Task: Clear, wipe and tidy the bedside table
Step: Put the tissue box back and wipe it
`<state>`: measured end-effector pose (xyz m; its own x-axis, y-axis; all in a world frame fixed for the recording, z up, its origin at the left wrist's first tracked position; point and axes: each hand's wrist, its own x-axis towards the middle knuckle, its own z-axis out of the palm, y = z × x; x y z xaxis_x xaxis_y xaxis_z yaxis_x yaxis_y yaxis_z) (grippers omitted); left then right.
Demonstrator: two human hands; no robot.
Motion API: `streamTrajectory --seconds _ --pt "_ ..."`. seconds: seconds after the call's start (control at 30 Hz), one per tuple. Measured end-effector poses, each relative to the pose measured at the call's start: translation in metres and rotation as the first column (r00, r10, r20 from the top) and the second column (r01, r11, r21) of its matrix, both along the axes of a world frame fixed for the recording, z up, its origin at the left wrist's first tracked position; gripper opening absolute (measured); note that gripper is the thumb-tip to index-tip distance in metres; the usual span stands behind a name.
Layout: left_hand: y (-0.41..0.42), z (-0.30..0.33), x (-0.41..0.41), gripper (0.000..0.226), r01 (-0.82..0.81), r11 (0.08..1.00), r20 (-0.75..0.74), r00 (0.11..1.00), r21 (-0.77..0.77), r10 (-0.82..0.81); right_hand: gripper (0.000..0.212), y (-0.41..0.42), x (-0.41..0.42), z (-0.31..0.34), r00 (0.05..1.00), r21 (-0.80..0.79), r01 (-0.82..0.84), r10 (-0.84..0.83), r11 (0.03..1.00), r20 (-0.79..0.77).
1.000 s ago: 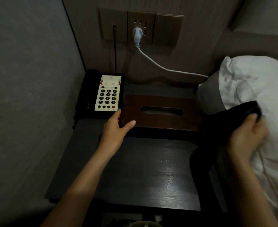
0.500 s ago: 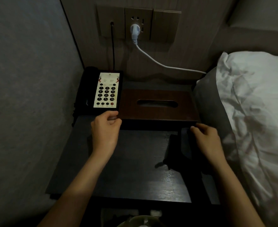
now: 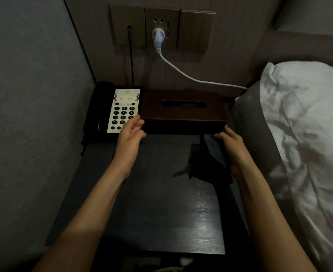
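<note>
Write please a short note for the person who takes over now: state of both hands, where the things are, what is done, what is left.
Left hand: open, fingers at the gap between telephone and tissue box, holding nothing.
Right hand: grips the dark cloth, which rests on the bedside table before the box's right corner.
Telephone and tissue box stand side by side at the back of the table.
Done: cloth is on the table.
Left: how much is wiped cannot be told; tidy the things.
</note>
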<state>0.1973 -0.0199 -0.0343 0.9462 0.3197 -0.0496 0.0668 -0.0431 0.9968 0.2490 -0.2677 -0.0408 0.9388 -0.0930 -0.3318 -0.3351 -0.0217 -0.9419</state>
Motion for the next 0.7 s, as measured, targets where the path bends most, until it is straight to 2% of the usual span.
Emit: streamTrajectory --seconds 0.23,0.7 --pt "-0.003 -0.006 0.019 0.061 0.07 0.994 0.01 0.998 -0.086 -0.07 0.057 0.007 0.027 -0.002 1.0 0.148 0.023 -0.025 0.989 0.013" --pt "0.003 -0.004 0.027 0.066 0.155 0.98 0.013 0.988 -0.127 -0.155 0.061 0.006 0.033 -0.008 1.0 0.158 0.003 -0.007 0.987 0.025"
